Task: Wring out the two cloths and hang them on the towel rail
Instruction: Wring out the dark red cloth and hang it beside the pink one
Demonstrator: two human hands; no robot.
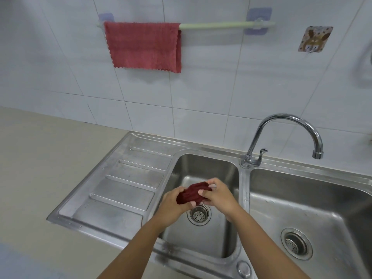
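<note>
On the wall at upper left, one red cloth (144,45) already hangs folded over the left end of the towel rail (225,25); the right stretch of the rail is bare. That half of the task appears complete.

Below, the table (40,158) carries a steel sink with a draining board (120,188) at left and the small basin (203,168) beside it. Over that basin, above its drain, the left hand (173,206) grips one end of a dark red cloth (192,193) bunched into a tight roll, fingers curled round it. The right hand (219,195) grips the other end, thumb on top. The cloth is clear of the basin floor.

Judgement: wringing of the second cloth is in hand. No dripping water can be made out.

Next move, as judged: finish the twist, shake the cloth open, and drape it over the bare rail to the right of the hung cloth. The tap (285,133) stands at right, turned toward the large basin (310,208).
</note>
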